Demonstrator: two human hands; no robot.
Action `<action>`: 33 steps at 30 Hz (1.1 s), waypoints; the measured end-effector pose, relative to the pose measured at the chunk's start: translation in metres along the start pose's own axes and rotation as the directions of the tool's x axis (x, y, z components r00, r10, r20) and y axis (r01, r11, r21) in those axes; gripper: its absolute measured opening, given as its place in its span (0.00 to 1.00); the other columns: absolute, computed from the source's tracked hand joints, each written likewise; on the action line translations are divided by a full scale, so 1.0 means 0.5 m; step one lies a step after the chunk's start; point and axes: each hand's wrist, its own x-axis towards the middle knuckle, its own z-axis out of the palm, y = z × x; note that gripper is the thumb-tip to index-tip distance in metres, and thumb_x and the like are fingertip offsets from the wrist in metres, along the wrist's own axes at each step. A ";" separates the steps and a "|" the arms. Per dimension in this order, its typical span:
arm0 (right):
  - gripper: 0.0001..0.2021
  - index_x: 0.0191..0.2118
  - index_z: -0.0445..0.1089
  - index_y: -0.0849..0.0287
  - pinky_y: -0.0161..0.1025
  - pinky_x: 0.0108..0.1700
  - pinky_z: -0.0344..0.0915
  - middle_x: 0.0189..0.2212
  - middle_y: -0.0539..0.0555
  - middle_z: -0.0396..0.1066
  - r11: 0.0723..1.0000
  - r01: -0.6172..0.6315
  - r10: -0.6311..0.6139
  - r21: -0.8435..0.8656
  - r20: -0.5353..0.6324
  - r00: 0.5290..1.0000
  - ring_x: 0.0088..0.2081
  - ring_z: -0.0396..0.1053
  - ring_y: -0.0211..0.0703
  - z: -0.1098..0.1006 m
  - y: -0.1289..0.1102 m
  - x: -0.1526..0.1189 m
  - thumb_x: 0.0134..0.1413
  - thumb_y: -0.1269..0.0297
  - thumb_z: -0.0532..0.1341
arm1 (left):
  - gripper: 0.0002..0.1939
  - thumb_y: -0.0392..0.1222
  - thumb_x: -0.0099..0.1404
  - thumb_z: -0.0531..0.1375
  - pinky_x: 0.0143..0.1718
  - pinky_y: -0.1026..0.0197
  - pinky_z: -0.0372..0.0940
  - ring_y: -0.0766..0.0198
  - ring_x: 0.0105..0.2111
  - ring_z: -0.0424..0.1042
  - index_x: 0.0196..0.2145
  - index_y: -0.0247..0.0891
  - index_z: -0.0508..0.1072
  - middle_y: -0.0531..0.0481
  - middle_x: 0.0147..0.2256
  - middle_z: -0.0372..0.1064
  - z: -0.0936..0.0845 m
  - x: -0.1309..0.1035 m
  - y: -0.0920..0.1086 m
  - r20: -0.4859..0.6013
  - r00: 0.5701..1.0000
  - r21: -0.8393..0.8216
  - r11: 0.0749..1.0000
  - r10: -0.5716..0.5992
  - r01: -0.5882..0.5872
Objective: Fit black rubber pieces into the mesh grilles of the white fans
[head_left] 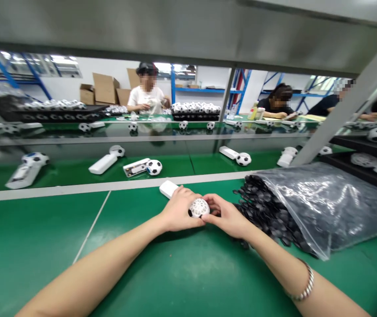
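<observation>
Between my two hands is a white soccer-ball handheld fan [199, 208], its round slotted grille turned up toward me. My left hand [180, 212] is wrapped round it from the left, and a white handle [167, 189] sticks out beyond that hand's knuckles. From the right, the thumb and fingers of my right hand [226, 216] pinch the edge of the ball. Whether a small part sits under those fingertips is hidden. Just right of my right hand lies a heap of small black pieces [267, 213], spilling from a clear plastic bag [343, 207].
Past a pale rail [76, 188], a green conveyor [188, 165] carries several similar fans, one with an open handle [137, 167]. Black trays [346, 158] with fans stand at the right. A slanted metal post [336, 110] rises there. Across the line, several people sit working.
</observation>
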 end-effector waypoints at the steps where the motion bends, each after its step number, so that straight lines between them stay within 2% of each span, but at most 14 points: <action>1: 0.17 0.46 0.60 0.56 0.39 0.43 0.64 0.44 0.53 0.65 0.998 -0.008 0.008 -0.061 0.000 1.000 0.44 0.66 0.43 -0.008 -0.004 -0.002 0.49 0.64 0.61 | 0.26 0.54 0.47 0.63 0.50 0.49 0.51 0.55 0.41 0.61 0.43 0.41 0.67 0.48 0.36 0.66 0.000 -0.001 -0.002 0.009 1.000 -0.018 0.999 0.027 -0.027; 3: 0.14 0.42 0.63 0.56 0.40 0.42 0.63 0.41 0.53 0.66 0.961 -0.050 0.045 -0.274 -0.023 0.999 0.42 0.66 0.44 -0.030 -0.011 -0.008 0.49 0.59 0.61 | 0.30 0.53 0.46 0.65 0.52 0.48 0.49 0.53 0.44 0.59 0.45 0.40 0.65 0.47 0.39 0.64 0.001 -0.004 -0.001 -0.008 0.998 -0.039 0.997 0.059 -0.059; 6: 0.12 0.36 0.67 0.56 0.41 0.37 0.61 0.36 0.54 0.67 0.755 -0.197 0.168 -0.625 -0.106 0.980 0.38 0.66 0.47 -0.066 -0.015 -0.022 0.46 0.56 0.62 | 0.34 0.57 0.41 0.67 0.52 0.47 0.50 0.51 0.45 0.57 0.43 0.37 0.65 0.44 0.41 0.61 0.003 -0.007 0.006 -0.113 0.994 -0.016 1.000 -0.006 0.004; 8: 0.08 0.33 0.68 0.55 0.39 0.34 0.60 0.34 0.53 0.67 0.644 -0.261 0.241 -0.719 -0.134 0.961 0.35 0.66 0.47 -0.081 -0.011 -0.029 0.45 0.61 0.63 | 0.33 0.57 0.40 0.67 0.51 0.47 0.51 0.52 0.44 0.58 0.41 0.37 0.66 0.44 0.39 0.62 0.001 -0.007 0.008 -0.135 0.990 0.000 0.999 -0.031 0.032; 10: 0.03 0.31 0.68 0.55 0.37 0.32 0.58 0.32 0.51 0.67 0.614 -0.269 0.260 -0.742 -0.131 0.957 0.34 0.66 0.45 -0.086 -0.004 -0.031 0.46 0.67 0.60 | 0.30 0.52 0.43 0.67 0.52 0.48 0.50 0.53 0.44 0.59 0.43 0.39 0.66 0.47 0.39 0.63 -0.004 -0.007 0.006 -0.089 0.996 -0.019 1.000 0.004 -0.006; 13: 0.04 0.28 0.67 0.56 0.36 0.32 0.57 0.29 0.50 0.68 0.635 -0.235 0.229 -0.736 -0.112 0.967 0.32 0.66 0.43 -0.085 0.004 -0.026 0.48 0.72 0.57 | 0.30 0.41 0.46 0.66 0.55 0.51 0.49 0.55 0.50 0.56 0.48 0.43 0.64 0.48 0.45 0.63 -0.003 -0.008 -0.002 -0.006 0.999 -0.153 0.987 0.039 -0.039; 17: 0.06 0.27 0.68 0.56 0.35 0.35 0.58 0.30 0.51 0.68 0.672 -0.159 0.112 -0.723 -0.112 0.987 0.34 0.66 0.43 -0.081 0.001 -0.020 0.49 0.72 0.57 | 0.28 0.37 0.45 0.66 0.55 0.54 0.52 0.55 0.54 0.52 0.45 0.40 0.64 0.45 0.50 0.57 0.020 -0.007 -0.003 -0.042 0.996 -0.332 0.941 -0.083 0.064; 20: 0.06 0.31 0.70 0.56 0.35 0.36 0.59 0.29 0.51 0.68 0.735 -0.100 0.015 -0.671 -0.131 0.991 0.33 0.66 0.42 -0.072 -0.008 -0.019 0.51 0.70 0.56 | 0.25 0.34 0.45 0.65 0.55 0.54 0.50 0.56 0.54 0.53 0.42 0.40 0.64 0.45 0.50 0.57 0.030 -0.005 0.000 -0.040 0.995 -0.371 0.926 -0.091 0.069; 23: 0.07 0.38 0.67 0.55 0.33 0.30 0.58 0.23 0.47 0.67 0.839 -0.094 0.010 -0.535 -0.158 0.987 0.25 0.64 0.38 -0.055 -0.017 -0.017 0.53 0.68 0.55 | 0.27 0.35 0.46 0.65 0.56 0.54 0.49 0.56 0.55 0.53 0.44 0.41 0.63 0.45 0.51 0.55 0.028 -0.003 -0.006 0.006 0.998 -0.399 0.915 -0.069 0.066; 25: 0.04 0.35 0.66 0.56 0.32 0.27 0.58 0.21 0.45 0.66 0.903 -0.095 0.030 -0.419 -0.158 0.987 0.22 0.63 0.36 -0.045 -0.021 -0.016 0.54 0.67 0.55 | 0.28 0.36 0.47 0.65 0.57 0.53 0.48 0.56 0.55 0.52 0.46 0.42 0.63 0.45 0.52 0.53 0.026 -0.001 -0.012 0.016 0.996 -0.404 0.911 -0.086 0.085; 27: 0.03 0.32 0.66 0.57 0.32 0.28 0.59 0.23 0.47 0.67 0.954 -0.091 0.051 -0.285 -0.145 0.988 0.24 0.64 0.35 -0.037 -0.022 -0.015 0.53 0.66 0.57 | 0.28 0.37 0.47 0.65 0.57 0.52 0.47 0.55 0.56 0.50 0.47 0.42 0.62 0.45 0.53 0.52 0.023 -0.001 -0.018 0.023 0.996 -0.403 0.911 -0.086 0.088; 30: 0.05 0.35 0.68 0.58 0.32 0.32 0.62 0.29 0.49 0.69 0.991 -0.048 0.036 -0.129 -0.094 0.995 0.30 0.66 0.37 -0.029 -0.025 -0.017 0.49 0.67 0.61 | 0.32 0.37 0.47 0.65 0.58 0.51 0.47 0.54 0.57 0.50 0.50 0.42 0.60 0.45 0.54 0.51 0.021 -0.002 -0.023 0.065 0.997 -0.411 0.910 -0.034 0.058; 33: 0.04 0.35 0.70 0.57 0.34 0.37 0.63 0.31 0.50 0.69 0.974 0.066 -0.090 -0.217 -0.103 0.991 0.34 0.66 0.38 -0.025 -0.034 -0.021 0.51 0.68 0.60 | 0.33 0.37 0.48 0.64 0.58 0.50 0.47 0.54 0.57 0.49 0.52 0.42 0.58 0.45 0.55 0.50 0.024 -0.004 -0.019 0.084 0.996 -0.416 0.908 -0.009 0.043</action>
